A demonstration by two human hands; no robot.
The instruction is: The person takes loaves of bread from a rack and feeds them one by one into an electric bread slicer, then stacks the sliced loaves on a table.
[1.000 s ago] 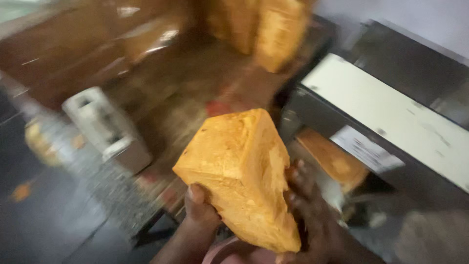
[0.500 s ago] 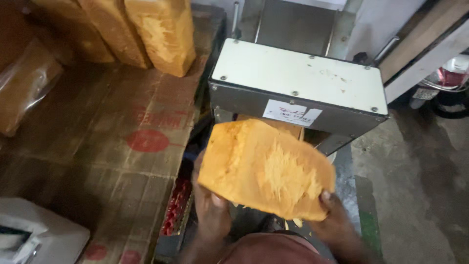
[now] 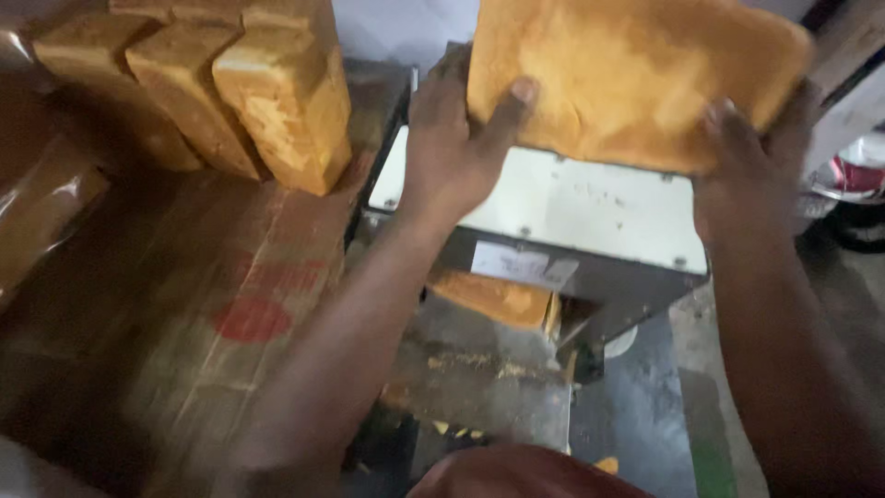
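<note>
Above slicer [image 3: 590,207], hands grip loaf [image 3: 636,74].

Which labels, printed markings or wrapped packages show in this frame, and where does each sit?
Label: pale rectangular sticker on the grey machine's front face, below its white top.
Printed cardboard: flat brown sheet on the bench at left, red round mark and red lettering.
Clear plastic wrap: glossy bag over a brown loaf, far left edge.

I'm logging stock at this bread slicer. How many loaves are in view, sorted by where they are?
Loaf held in the left hand and right hand, above the slicer: 1
Loaves standing on the cardboard: 3
Loaf under the slicer's cover: 1
Total: 5
</note>
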